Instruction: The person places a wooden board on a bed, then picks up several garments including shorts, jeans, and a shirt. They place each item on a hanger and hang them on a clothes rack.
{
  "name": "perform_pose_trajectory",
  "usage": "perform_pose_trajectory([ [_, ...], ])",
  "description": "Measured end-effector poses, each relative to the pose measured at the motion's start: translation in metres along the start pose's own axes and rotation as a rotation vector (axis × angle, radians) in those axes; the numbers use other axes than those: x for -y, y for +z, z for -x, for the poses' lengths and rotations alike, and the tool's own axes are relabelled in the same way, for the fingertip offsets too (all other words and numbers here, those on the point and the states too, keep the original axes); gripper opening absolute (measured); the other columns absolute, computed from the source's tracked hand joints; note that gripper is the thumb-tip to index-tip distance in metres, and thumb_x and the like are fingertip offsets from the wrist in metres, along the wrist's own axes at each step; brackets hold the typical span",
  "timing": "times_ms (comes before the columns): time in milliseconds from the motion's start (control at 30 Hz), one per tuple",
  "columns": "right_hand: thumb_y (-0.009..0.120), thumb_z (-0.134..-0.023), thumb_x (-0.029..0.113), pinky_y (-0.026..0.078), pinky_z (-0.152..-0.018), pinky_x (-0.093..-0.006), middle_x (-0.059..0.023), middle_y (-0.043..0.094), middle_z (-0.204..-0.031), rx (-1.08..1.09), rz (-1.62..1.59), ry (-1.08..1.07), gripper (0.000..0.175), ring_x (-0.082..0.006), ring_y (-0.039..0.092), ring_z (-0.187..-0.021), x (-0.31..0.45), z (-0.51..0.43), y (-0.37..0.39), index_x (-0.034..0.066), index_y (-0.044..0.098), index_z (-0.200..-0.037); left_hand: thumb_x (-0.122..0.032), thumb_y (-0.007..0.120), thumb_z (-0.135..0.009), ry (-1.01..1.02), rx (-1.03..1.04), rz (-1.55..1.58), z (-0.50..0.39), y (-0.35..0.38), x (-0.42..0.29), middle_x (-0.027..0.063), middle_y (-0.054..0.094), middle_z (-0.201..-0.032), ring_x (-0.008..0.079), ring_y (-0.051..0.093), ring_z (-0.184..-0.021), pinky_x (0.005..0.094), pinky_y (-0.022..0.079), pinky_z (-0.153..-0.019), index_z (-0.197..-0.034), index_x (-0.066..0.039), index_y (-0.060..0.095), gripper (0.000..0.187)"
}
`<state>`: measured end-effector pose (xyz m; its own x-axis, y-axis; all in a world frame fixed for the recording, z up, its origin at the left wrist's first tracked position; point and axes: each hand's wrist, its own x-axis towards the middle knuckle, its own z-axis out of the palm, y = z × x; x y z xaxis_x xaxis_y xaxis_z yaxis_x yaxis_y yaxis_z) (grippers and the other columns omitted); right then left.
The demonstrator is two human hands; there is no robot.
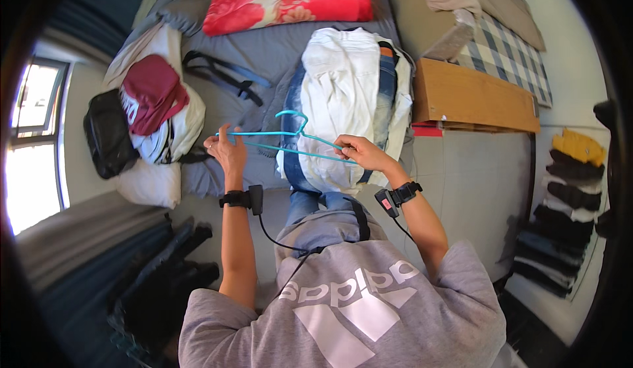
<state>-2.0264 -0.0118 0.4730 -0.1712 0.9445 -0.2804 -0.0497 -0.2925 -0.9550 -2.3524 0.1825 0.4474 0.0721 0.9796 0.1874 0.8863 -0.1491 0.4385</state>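
My left hand [228,153] is at one end of a turquoise clothes hanger [277,133], its fingers around that tip. At the hanger's other end, my right hand [363,151] grips the corner. The hanger is level, its hook pointing away from me, above the near part of a pile of clothes on the bed. White trousers [341,91] lie on top of that pile, with blue jeans [385,86] showing beneath them. Left of the pile, a dark strap or belt [222,74] lies on the grey bed sheet [267,51].
A maroon garment [153,93] and a black bag [106,133] lie at the bed's left. A red floral blanket [287,2] lies at the far side. On the right are a wooden board [474,96] and folded clothes [559,219] in a stack. Dark clothes [163,279] are at lower left.
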Motion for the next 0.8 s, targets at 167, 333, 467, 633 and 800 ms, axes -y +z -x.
perform_pose_trajectory([
  [167,0.052,-0.096,-0.001,0.047,-0.073,-0.0254,-0.0034,0.06,-0.095,-0.188,0.043,-0.032,0.016,-0.0093,0.054,-0.078,-0.007,0.004,-0.021,-0.0001,0.058,-0.11,-0.026,0.074,-0.086,0.275,0.062,0.174,-0.047,0.046,-0.006,0.0224,0.065,-0.097,0.0381,0.054,-0.106,0.0482,0.045,-0.086,-0.115,-0.01,0.067,0.033],
  [333,0.065,-0.093,0.011,0.042,-0.066,-0.0245,0.0015,0.058,-0.087,-0.339,0.167,0.016,0.012,-0.0069,0.05,-0.073,-0.015,-0.02,-0.03,0.0038,0.063,-0.103,-0.019,0.07,-0.086,0.23,0.531,0.38,-0.047,0.09,-0.019,0.015,0.072,-0.099,0.0296,0.071,-0.085,0.0391,0.055,-0.076,-0.107,-0.007,0.069,0.024],
  [467,0.065,-0.095,0.018,0.041,-0.064,-0.0246,0.0024,0.057,-0.076,-0.445,0.255,-0.046,0.016,-0.0064,0.05,-0.07,-0.027,-0.049,-0.049,0.003,0.066,-0.091,-0.018,0.068,-0.085,0.204,0.604,0.347,-0.047,0.123,-0.044,0.0158,0.072,-0.1,0.0304,0.071,-0.088,0.0392,0.055,-0.079,-0.106,-0.006,0.07,0.024],
  [633,0.065,-0.093,0.016,0.042,-0.059,-0.0253,0.0009,0.061,-0.07,-0.59,0.179,0.07,0.015,-0.0071,0.053,-0.064,-0.048,-0.067,-0.101,0.0021,0.07,-0.091,-0.019,0.064,-0.089,0.066,0.712,0.272,-0.074,0.163,-0.062,0.0165,0.072,-0.105,0.0262,0.071,-0.093,0.039,0.055,-0.081,-0.125,-0.002,0.059,0.04],
  [800,0.069,-0.087,0.021,0.043,-0.053,-0.0279,-0.0039,0.063,-0.069,-0.803,0.049,0.145,0.024,-0.0112,0.058,-0.058,-0.066,-0.101,-0.156,-0.0003,0.066,-0.096,-0.024,0.066,-0.086,-0.184,0.856,0.455,-0.102,0.21,-0.073,0.0176,0.072,-0.105,0.024,0.07,-0.093,0.0358,0.054,-0.081,-0.126,0.0,0.057,0.047],
])
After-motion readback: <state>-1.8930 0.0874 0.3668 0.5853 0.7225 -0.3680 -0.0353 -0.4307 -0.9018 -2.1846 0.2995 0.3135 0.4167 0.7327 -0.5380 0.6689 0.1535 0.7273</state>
